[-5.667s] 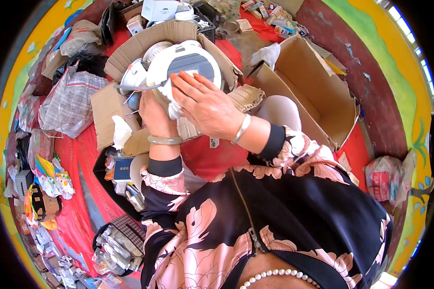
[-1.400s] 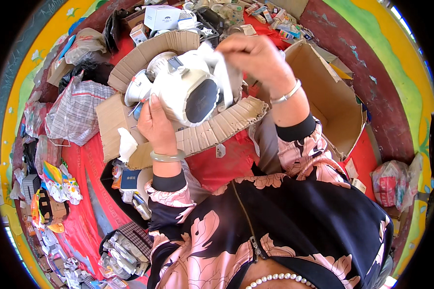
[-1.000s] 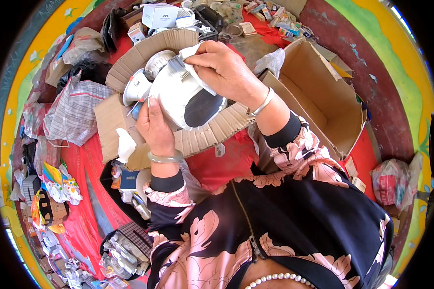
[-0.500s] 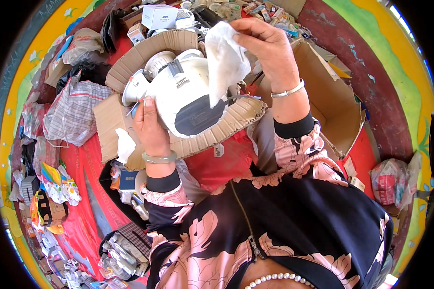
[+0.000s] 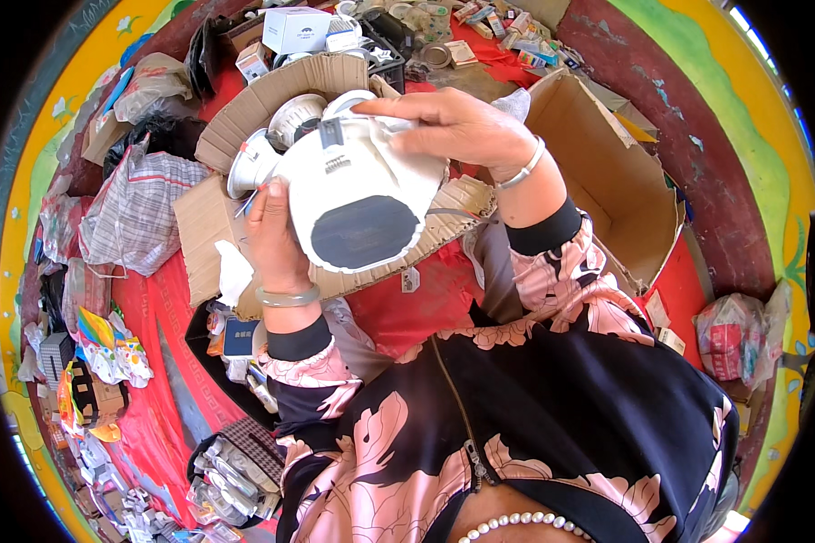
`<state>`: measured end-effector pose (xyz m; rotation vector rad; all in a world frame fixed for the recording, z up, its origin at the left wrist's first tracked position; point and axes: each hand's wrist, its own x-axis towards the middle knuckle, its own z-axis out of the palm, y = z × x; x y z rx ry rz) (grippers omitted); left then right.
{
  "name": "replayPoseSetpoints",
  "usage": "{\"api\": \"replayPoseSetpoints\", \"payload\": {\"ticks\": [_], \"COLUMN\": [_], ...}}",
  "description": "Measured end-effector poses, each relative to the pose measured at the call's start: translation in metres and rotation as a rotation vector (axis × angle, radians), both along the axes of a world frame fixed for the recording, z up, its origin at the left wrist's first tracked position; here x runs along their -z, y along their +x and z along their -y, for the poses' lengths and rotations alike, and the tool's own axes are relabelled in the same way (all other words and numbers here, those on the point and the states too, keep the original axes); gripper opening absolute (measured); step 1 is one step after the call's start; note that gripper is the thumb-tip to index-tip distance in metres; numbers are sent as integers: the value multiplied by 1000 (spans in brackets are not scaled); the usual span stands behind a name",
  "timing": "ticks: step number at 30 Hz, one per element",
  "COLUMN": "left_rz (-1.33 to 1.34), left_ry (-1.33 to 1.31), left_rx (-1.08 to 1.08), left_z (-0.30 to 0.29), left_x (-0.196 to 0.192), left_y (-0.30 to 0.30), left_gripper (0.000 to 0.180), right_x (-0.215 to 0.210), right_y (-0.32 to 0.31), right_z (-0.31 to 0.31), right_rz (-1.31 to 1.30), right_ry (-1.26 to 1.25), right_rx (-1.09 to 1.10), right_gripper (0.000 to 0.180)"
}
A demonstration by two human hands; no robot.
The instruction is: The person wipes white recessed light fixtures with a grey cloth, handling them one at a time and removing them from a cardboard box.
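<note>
I hold a white rounded plastic device [image 5: 353, 195] with a dark oval window on its front, raised above a piece of brown cardboard [image 5: 244, 118]. My left hand [image 5: 274, 237] grips its left side from below; a pale bangle sits on that wrist. My right hand [image 5: 453, 127] lies flat across the top of the device, fingers pointing left, pressing a white cloth [image 5: 398, 127] against it. Behind the device, several similar white round parts [image 5: 290, 118] rest on the cardboard.
An open brown cardboard box [image 5: 607, 190] stands to the right. A red cloth [image 5: 407, 299] covers the ground. A checked cloth bundle [image 5: 136, 213] lies left, small boxes [image 5: 294, 27] at the back, packaged items [image 5: 226, 471] at lower left, a plastic bag [image 5: 729, 339] far right.
My right hand has come down from its raised position with the white cloth and now lies across the top of the device. The device has turned, its dark window facing lower.
</note>
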<state>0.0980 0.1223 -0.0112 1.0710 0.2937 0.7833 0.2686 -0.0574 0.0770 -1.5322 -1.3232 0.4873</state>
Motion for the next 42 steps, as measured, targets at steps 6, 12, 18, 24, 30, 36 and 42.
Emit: {"api": "replayPoseSetpoints", "payload": {"ticks": [6,12,18,24,30,36,42], "left_rz": [-4,-38,20,18,-4,37,54], "left_ry": [58,293,237,153,88,98,156], "left_rx": [33,66,103,18,-41,-36,-16], "left_z": [-7,-5,4,-2,-15,-17,-18], "left_x": [-3,7,2,10,-11,-11,3], "left_y": [-2,-3,-3,-4,-11,-14,-7], "left_gripper": [30,26,26,33,41,43,34], "right_x": [11,13,4,3,30,4,1], "right_y": [1,-12,-8,-3,36,14,-35], "right_z": [-7,-14,-5,2,19,16,-11], "right_rz": [58,124,28,245,134,148,752], "right_ry": [14,-3,-107,-127,-134,275,417], "right_rx": [109,159,60,110,236,560,457], "right_gripper": [29,18,15,17,19,20,28]}}
